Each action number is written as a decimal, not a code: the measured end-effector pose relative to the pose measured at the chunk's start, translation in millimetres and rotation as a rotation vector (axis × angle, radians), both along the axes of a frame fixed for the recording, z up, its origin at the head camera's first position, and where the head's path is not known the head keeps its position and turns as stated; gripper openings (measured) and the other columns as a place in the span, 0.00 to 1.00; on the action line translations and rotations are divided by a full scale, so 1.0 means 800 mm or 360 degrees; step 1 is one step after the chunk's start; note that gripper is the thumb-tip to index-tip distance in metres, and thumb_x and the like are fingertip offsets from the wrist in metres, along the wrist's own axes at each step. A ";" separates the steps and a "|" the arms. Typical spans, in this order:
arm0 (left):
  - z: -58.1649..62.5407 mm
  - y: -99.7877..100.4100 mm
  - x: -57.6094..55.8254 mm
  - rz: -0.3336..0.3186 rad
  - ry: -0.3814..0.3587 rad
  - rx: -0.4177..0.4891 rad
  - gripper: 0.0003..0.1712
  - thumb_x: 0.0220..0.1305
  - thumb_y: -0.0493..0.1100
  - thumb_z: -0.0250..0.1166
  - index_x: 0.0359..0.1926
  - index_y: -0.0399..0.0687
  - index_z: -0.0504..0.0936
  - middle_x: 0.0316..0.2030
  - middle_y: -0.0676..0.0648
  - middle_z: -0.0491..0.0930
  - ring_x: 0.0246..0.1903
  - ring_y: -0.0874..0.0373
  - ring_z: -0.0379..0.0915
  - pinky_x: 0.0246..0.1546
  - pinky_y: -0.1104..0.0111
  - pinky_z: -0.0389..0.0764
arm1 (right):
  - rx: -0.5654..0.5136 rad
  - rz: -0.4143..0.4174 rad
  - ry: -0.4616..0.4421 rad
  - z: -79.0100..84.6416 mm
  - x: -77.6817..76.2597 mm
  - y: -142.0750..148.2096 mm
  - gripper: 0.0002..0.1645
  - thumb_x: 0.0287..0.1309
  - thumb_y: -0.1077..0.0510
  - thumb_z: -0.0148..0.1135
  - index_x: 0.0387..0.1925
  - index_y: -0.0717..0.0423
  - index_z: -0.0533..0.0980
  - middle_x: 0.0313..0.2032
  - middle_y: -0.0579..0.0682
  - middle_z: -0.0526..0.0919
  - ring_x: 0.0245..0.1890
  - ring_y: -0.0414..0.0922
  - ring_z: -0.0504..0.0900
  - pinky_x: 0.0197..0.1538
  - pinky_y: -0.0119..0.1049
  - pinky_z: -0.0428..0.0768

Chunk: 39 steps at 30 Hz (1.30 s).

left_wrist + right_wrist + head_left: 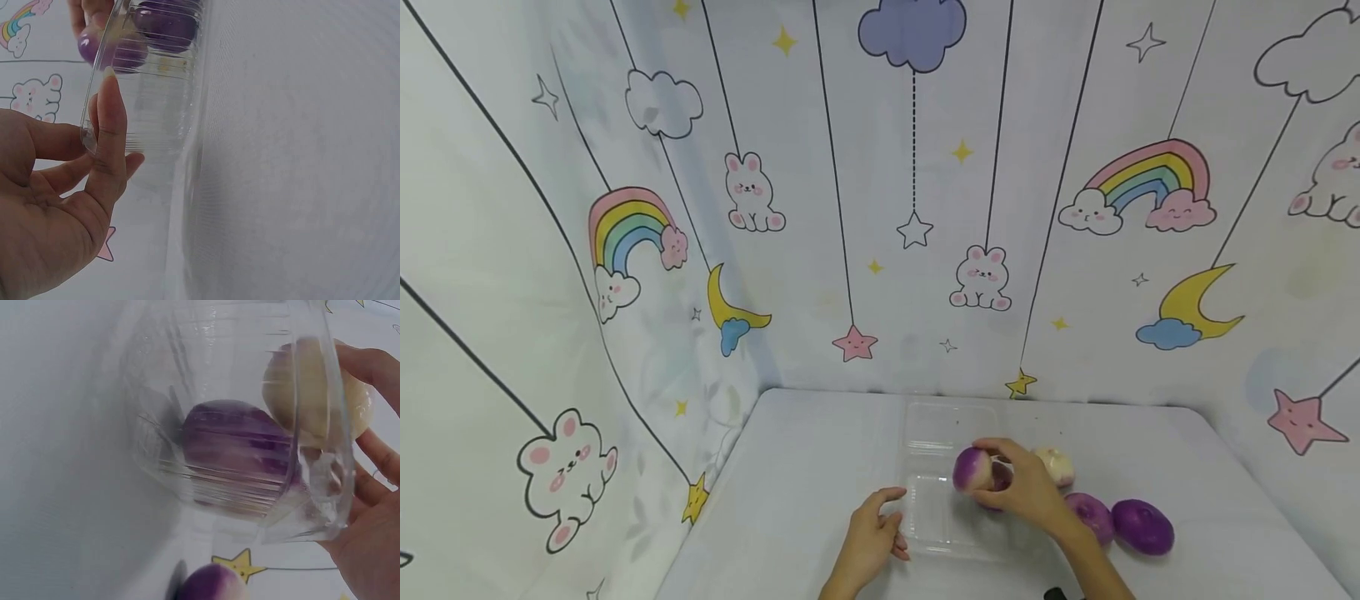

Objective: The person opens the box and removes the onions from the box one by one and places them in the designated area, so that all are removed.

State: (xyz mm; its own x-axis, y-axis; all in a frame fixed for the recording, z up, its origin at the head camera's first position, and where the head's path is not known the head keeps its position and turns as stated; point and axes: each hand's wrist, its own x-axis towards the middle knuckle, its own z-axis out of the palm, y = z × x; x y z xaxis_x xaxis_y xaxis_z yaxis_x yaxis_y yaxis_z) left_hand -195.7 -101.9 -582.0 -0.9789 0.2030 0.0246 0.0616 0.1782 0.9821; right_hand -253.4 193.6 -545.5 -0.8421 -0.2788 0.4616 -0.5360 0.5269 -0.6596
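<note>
Between the thumb and fingers of my right hand (1030, 496) is a purple-and-white turnip (972, 472), held over the right side of a clear plastic container (927, 510). Another turnip (228, 440), mostly purple, lies inside the container, seen through its wall in the right wrist view. My left hand (868, 537) is at the container's left edge. In the left wrist view, its thumb and index finger pinch the rim (90, 134). My right fingers partly hide the turnip in the container in the head view.
To the right of the container, on the white tabletop (805, 467), lie a pale turnip (1056, 467) and two purple ones (1142, 527), (1088, 517). The container's flat clear lid half (951, 425) extends toward the back. A patterned cloth wall (917, 317) stands behind the table.
</note>
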 end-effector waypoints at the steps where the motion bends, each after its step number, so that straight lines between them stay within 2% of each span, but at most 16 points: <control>1: 0.000 0.000 0.000 -0.0001 -0.0002 -0.0001 0.22 0.76 0.30 0.57 0.67 0.36 0.74 0.21 0.47 0.80 0.18 0.55 0.82 0.23 0.58 0.91 | 0.0007 -0.0008 -0.0003 -0.001 0.000 0.000 0.50 0.31 0.57 0.92 0.61 0.49 0.79 0.54 0.42 0.86 0.54 0.46 0.84 0.60 0.51 0.86; 8: 0.001 -0.001 0.001 0.0004 -0.0005 0.0028 0.22 0.75 0.30 0.57 0.68 0.35 0.73 0.20 0.46 0.80 0.18 0.56 0.82 0.23 0.59 0.91 | -0.0010 -0.0011 -0.0014 -0.012 -0.003 -0.003 0.48 0.33 0.56 0.92 0.61 0.50 0.79 0.52 0.45 0.86 0.49 0.45 0.86 0.53 0.44 0.89; 12: 0.003 -0.001 0.002 0.0014 -0.0012 0.0047 0.22 0.75 0.30 0.58 0.68 0.35 0.73 0.20 0.45 0.80 0.18 0.54 0.82 0.23 0.58 0.91 | 0.0046 -0.0040 0.0061 -0.015 -0.003 -0.007 0.47 0.34 0.52 0.92 0.60 0.50 0.80 0.53 0.43 0.87 0.52 0.45 0.86 0.57 0.39 0.86; 17: 0.002 0.000 0.002 0.0012 -0.0012 0.0049 0.22 0.75 0.30 0.58 0.68 0.35 0.73 0.20 0.45 0.80 0.19 0.52 0.82 0.25 0.55 0.90 | 0.0085 -0.0066 0.0089 -0.015 -0.002 -0.010 0.47 0.33 0.49 0.92 0.59 0.47 0.80 0.53 0.39 0.86 0.53 0.44 0.85 0.59 0.42 0.85; 22: 0.003 0.000 0.003 0.0007 -0.0017 0.0075 0.22 0.75 0.30 0.58 0.68 0.35 0.73 0.21 0.44 0.80 0.19 0.51 0.82 0.26 0.53 0.91 | 0.0089 -0.0053 0.0029 -0.019 -0.003 -0.012 0.47 0.33 0.50 0.92 0.60 0.45 0.80 0.54 0.38 0.85 0.55 0.42 0.84 0.60 0.45 0.85; 29: 0.001 0.000 0.002 0.0012 -0.0032 0.0098 0.22 0.76 0.30 0.57 0.68 0.35 0.73 0.22 0.43 0.80 0.20 0.51 0.82 0.25 0.56 0.91 | 0.0154 -0.0078 -0.0003 -0.024 -0.005 -0.018 0.48 0.31 0.48 0.92 0.60 0.41 0.80 0.56 0.35 0.83 0.58 0.41 0.82 0.63 0.47 0.83; 39: 0.003 -0.001 0.002 -0.0003 -0.0023 0.0112 0.22 0.76 0.30 0.57 0.68 0.35 0.73 0.22 0.44 0.80 0.20 0.54 0.82 0.25 0.58 0.91 | 0.0221 -0.0065 -0.0018 -0.022 -0.002 -0.026 0.47 0.32 0.50 0.92 0.59 0.47 0.80 0.56 0.40 0.85 0.57 0.42 0.83 0.62 0.47 0.85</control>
State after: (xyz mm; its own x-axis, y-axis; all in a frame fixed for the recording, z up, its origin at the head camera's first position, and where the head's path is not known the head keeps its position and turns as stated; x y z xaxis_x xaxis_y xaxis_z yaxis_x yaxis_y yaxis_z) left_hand -193.8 -102.9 -579.6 -0.9788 0.2033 0.0245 0.0475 0.1088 0.9929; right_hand -255.1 173.2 -563.1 -0.8591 -0.3046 0.4113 -0.5051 0.6349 -0.5846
